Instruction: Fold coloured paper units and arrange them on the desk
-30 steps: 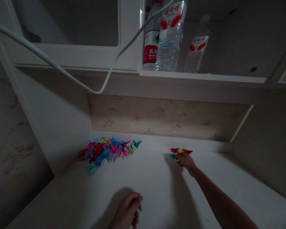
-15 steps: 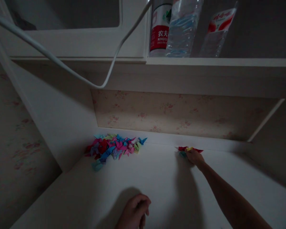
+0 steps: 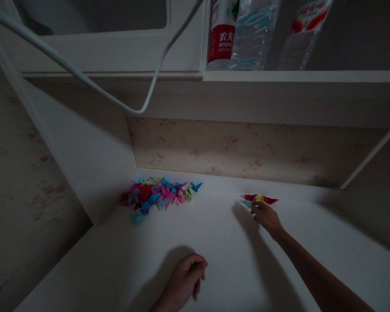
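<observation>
My right hand [image 3: 266, 216] reaches far across the white desk [image 3: 221, 264] to a small cluster of folded paper pieces [image 3: 260, 199], red, yellow and light blue, by the back ledge. Its fingers are curled and touch the light blue piece at the cluster's left; whether they grip it is hidden. My left hand [image 3: 186, 279] rests near me on the desk, fingers loosely curled, nothing visible in it. A larger pile of folded paper pieces [image 3: 159, 196], pink, blue, red and green, lies in the back left corner.
A shelf above holds three plastic water bottles [image 3: 243, 34]. A white cable [image 3: 94, 86] hangs across the upper left. A white side panel [image 3: 84, 160] bounds the desk on the left, and floral wallpaper backs it.
The camera has tilted slightly, raising the scene in view. My right hand has drawn back a little from the small cluster. My left hand stays put.
</observation>
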